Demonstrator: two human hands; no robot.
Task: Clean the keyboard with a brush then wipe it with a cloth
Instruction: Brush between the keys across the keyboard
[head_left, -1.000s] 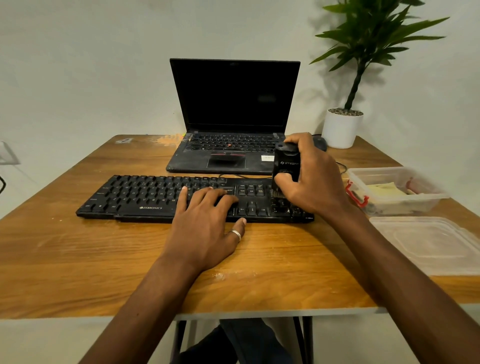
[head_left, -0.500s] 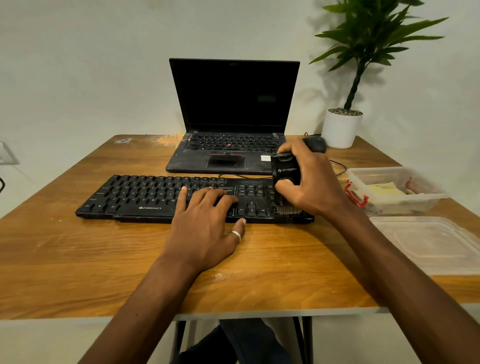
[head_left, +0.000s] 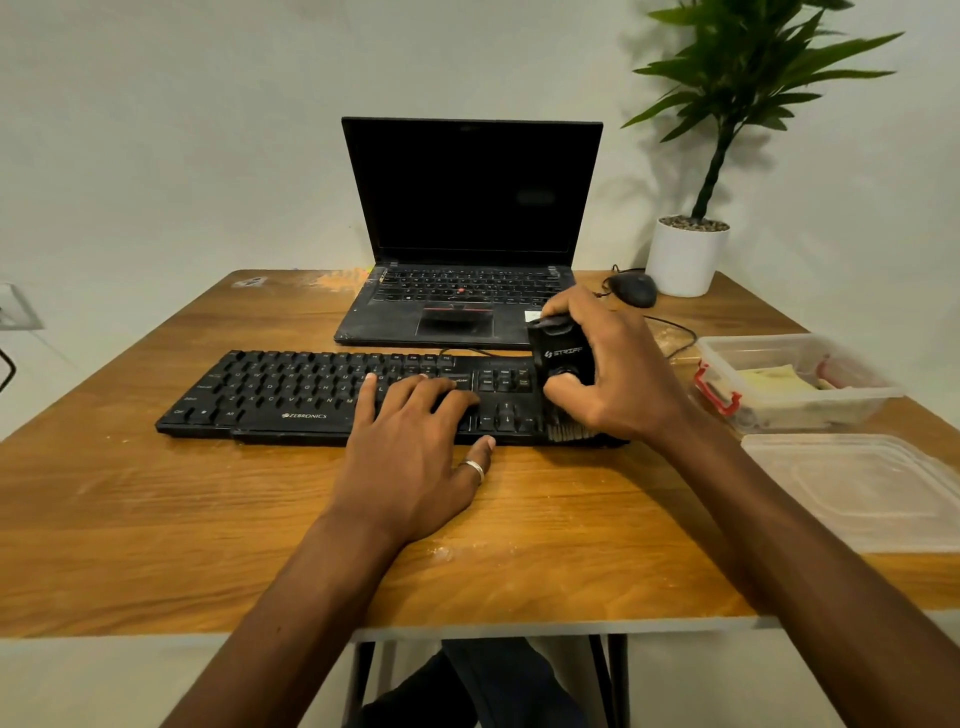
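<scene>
While the right hand (head_left: 623, 374) gripped the black brush (head_left: 561, 364) upright, with the bristles touching the near right corner of the keyboard (head_left: 311, 395), the left hand (head_left: 415, 447) lay flat with straight fingers on the keys, pinning the board to the table (head_left: 156, 493). The risk, as I judged it, was that bristles working at the very edge could flick dust onto the wood — or a hard stroke could skew the keyboard if the left hand's pressure slackened.

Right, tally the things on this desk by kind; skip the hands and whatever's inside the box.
Laptop: 1
Keyboard: 1
Mouse: 1
Brush: 1
Potted plant: 1
Plastic box: 1
Loose lid: 1
Total: 7
</scene>
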